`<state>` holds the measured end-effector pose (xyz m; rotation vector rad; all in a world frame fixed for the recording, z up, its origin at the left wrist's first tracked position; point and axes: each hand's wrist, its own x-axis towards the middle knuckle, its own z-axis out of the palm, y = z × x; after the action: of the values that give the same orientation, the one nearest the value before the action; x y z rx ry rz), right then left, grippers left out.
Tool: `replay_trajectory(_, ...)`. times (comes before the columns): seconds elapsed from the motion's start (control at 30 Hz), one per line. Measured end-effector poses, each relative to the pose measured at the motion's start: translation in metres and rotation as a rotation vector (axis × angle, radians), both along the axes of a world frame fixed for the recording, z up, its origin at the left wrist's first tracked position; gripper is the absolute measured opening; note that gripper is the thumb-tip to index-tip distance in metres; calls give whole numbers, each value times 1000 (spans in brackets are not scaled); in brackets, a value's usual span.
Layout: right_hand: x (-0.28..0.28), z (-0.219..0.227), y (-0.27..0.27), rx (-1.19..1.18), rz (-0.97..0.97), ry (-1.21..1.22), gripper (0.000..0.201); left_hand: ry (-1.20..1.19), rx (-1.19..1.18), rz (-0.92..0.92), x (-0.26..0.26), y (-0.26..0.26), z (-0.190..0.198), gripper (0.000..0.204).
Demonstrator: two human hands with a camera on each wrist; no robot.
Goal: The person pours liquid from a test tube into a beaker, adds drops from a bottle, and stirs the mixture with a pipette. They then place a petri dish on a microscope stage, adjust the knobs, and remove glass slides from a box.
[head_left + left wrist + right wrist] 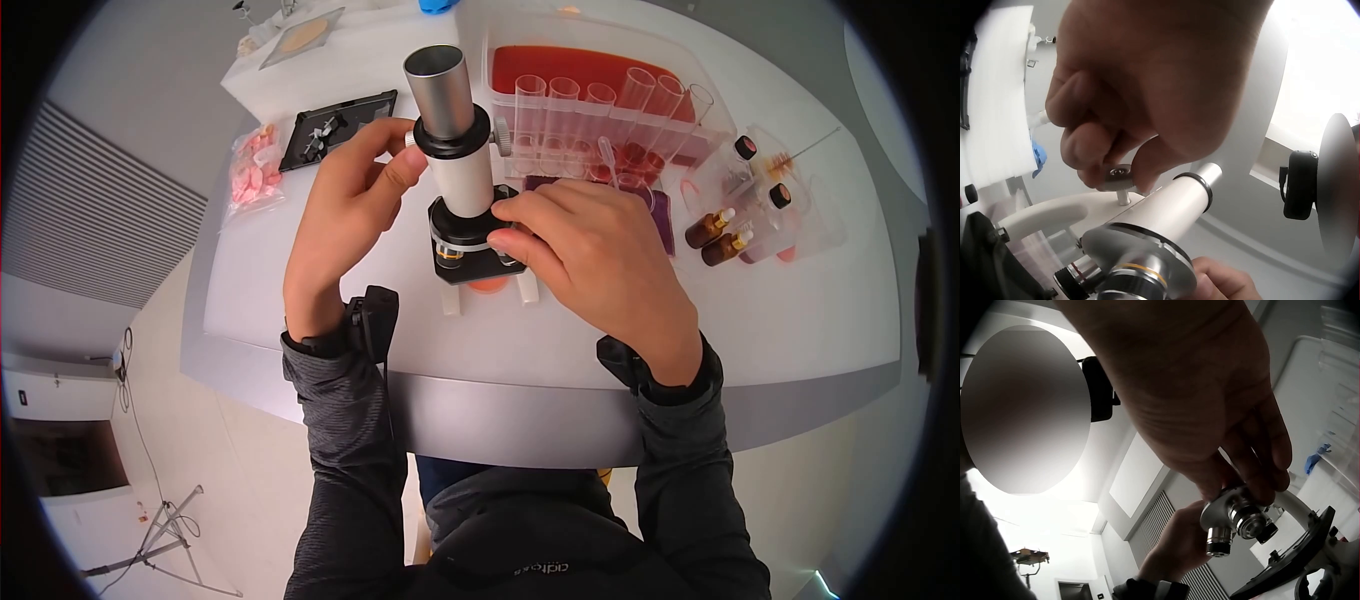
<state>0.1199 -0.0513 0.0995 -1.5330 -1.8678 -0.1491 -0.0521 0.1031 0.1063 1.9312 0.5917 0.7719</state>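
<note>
A white microscope [462, 180] with a silver eyepiece tube stands upright near the middle of the table, its black stage low at the front. My left hand [350, 195] is at its left side. In the left wrist view, thumb and fingers pinch the round focus knob [1118, 182] on the arm. My right hand [600, 255] reaches in from the right, its fingertips gripping the edge of the revolving nosepiece [1215, 514]. Several metal objective lenses [1249, 523] hang from that nosepiece, and one objective with a yellow ring [1135, 275] shows large in the left wrist view.
Behind the microscope, a clear bin [490, 75] holds red material, with a row of test tubes [563, 115] before it. Brown dropper bottles [708, 228] stand right. A black case [345, 120] and a bag of pink pieces [257, 178] lie left.
</note>
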Motion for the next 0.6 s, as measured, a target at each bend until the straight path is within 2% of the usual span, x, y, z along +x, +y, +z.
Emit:
replay_trajectory(0.27, 0, 1, 0, -3, -1, 3, 18, 78, -157, -20, 1, 3, 3, 32)
replay_trajectory(0.6, 0, 0, 1, 33, 7, 0, 19, 2, -111, -64, -1, 1, 2, 33)
